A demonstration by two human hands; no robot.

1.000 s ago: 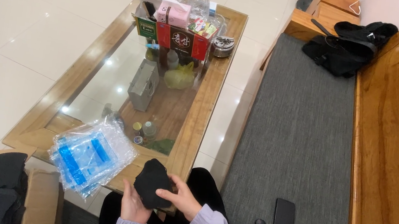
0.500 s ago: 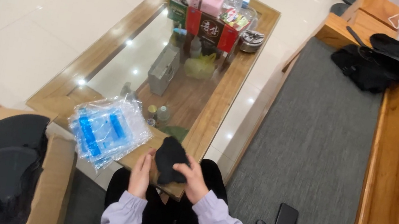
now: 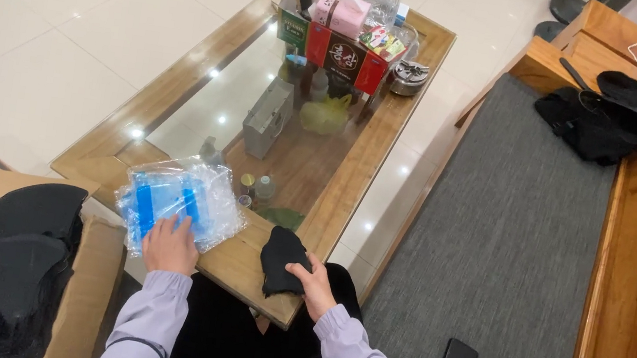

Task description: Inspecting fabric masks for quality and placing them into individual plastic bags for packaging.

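Black fabric piece (image 3: pixel 282 260), crumpled and dark, lies on near right corner of wooden glass-top table (image 3: pixel 352 175), right hand (image 3: pixel 311 280) clamped on it. Left hand (image 3: pixel 170 243) presses flat, fingers apart, on clear plastic bag stack (image 3: pixel 174 202) with blue strips, just left.

A stack of plastic bags (image 3: pixel 178 205) lies on the near end of the counter (image 3: pixel 353 167), a folded cloth (image 3: pixel 282 259) to its right; an open cardboard box (image 3: pixel 83 287) stands left, with boxes and bottles (image 3: pixel 338 36) crowding the far end.
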